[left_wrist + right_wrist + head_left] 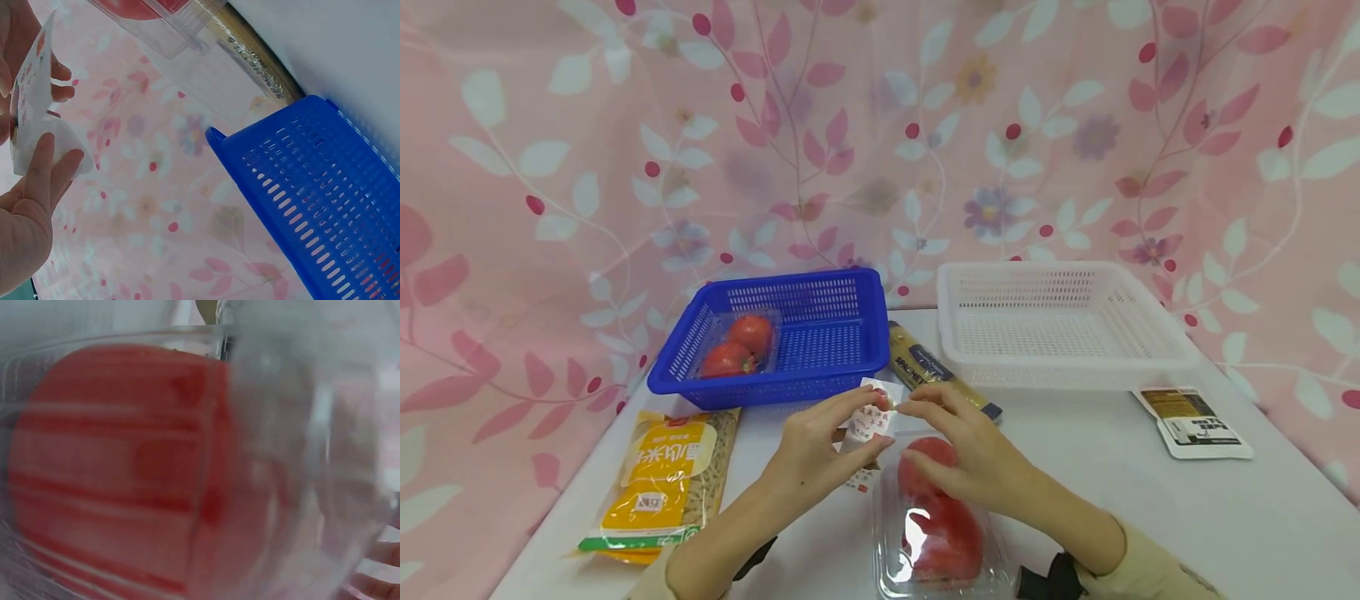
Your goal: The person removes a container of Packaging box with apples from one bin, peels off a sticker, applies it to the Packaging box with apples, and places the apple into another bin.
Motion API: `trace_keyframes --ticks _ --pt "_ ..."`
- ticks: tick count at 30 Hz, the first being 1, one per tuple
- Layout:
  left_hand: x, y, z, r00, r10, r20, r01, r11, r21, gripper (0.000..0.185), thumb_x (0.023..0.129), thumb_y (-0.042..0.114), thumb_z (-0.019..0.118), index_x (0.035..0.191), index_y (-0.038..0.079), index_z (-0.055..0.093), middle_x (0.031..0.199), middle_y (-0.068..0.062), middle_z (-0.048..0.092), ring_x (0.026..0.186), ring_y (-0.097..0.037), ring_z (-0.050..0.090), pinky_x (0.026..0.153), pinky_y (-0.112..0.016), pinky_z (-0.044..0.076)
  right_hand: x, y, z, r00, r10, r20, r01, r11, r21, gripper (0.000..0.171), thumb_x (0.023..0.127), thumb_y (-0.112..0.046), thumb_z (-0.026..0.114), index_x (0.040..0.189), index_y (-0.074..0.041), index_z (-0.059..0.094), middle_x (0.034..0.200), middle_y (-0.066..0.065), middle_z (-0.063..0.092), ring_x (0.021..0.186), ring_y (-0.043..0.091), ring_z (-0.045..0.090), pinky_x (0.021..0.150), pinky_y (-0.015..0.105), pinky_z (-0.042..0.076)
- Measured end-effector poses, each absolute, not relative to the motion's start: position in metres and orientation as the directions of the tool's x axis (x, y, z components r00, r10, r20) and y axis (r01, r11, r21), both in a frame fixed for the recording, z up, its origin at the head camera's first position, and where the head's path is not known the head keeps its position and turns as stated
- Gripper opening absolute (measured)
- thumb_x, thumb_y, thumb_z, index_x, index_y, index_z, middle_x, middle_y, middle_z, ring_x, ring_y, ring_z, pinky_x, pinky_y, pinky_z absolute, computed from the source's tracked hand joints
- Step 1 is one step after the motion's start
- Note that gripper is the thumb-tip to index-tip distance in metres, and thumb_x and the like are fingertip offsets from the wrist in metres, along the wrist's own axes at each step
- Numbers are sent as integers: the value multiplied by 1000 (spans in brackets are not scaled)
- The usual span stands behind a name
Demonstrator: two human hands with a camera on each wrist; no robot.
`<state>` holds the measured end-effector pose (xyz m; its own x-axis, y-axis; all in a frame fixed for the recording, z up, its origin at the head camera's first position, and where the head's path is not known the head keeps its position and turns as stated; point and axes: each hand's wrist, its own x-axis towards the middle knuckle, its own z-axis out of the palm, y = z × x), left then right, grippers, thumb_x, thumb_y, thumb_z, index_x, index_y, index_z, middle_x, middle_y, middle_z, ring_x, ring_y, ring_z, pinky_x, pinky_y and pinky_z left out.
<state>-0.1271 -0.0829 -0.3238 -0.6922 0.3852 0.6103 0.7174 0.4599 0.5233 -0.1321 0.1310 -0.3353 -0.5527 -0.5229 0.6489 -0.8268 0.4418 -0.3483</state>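
**Inspector:** State of the grip, left hand first.

**Assistant:** Thumb and fingers pinch a white printed label, held off the surface. The left wrist view shows the paper curled between fingertips, apparently to keep its sticky side away from the skin. I judge that; the adhesive itself is not visible.

**Inspector:** Right hand?

**Assistant:** Its fingertips meet the label's edge at about three o'clock from the left hand's pinch, while the palm hovers over the clear tomato box. Whether it pinches the label or only touches it, I cannot tell.

**Inspector:** Where is the box?

**Assistant:** On the white surface, at six o'clock from the hands, lid up, red tomatoes inside. The right wrist view shows only blurred red behind plastic.

**Inspector:** Surroundings?

**Assistant:** Blue basket at eleven o'clock, holding a second tomato box. White basket at one o'clock. Pasta packet lies between the baskets. Yellow bag at nine o'clock, a small sachet at three.
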Motion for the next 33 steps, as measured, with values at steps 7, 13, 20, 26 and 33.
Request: trace_keyframes --ticks 7,13,20,26,33 --pt "-125 -76 -321 -641 418 644 767 361 530 46 72 12 78 114 5 62 112 -4 64 100 -15 61 66 -20 52 -134 127 -335 -436 -514 738 -890 367 -270 35 75 -17 75 107 -10 64 111 10 48 103 23 47 81 30 49" --pt "-122 -71 -321 -593 444 672 805 328 493 46 71 10 78 113 3 62 115 -8 62 103 -18 60 66 -18 51 -131 128 -336 -450 -503 738 -880 390 -272 27 74 -16 74 99 -14 65 111 7 48 107 22 43 82 33 48" --pt "-117 -68 -321 -577 480 661 815 386 432 60 68 13 80 122 4 55 117 -7 61 101 -16 60 68 -14 49 -129 129 -335 -507 -490 709 -857 378 -350 27 71 -13 78 95 -15 67 111 3 50 108 19 41 81 32 48" --pt "-116 -68 -323 -489 522 699 869 362 337 63 67 5 79 124 1 52 118 -11 60 97 -19 63 68 -11 48 -131 130 -337 -496 -484 721 -865 344 -364 19 72 -10 77 88 -16 69 109 3 52 107 21 43 80 34 48" --pt "-115 -69 -325 -510 490 707 859 332 389 57 69 -4 76 121 -1 53 123 -16 54 96 -24 62 64 -11 48 -133 130 -337 -464 -472 749 -882 325 -341 8 78 -15 73 84 -16 69 105 3 54 105 21 44 79 34 48"
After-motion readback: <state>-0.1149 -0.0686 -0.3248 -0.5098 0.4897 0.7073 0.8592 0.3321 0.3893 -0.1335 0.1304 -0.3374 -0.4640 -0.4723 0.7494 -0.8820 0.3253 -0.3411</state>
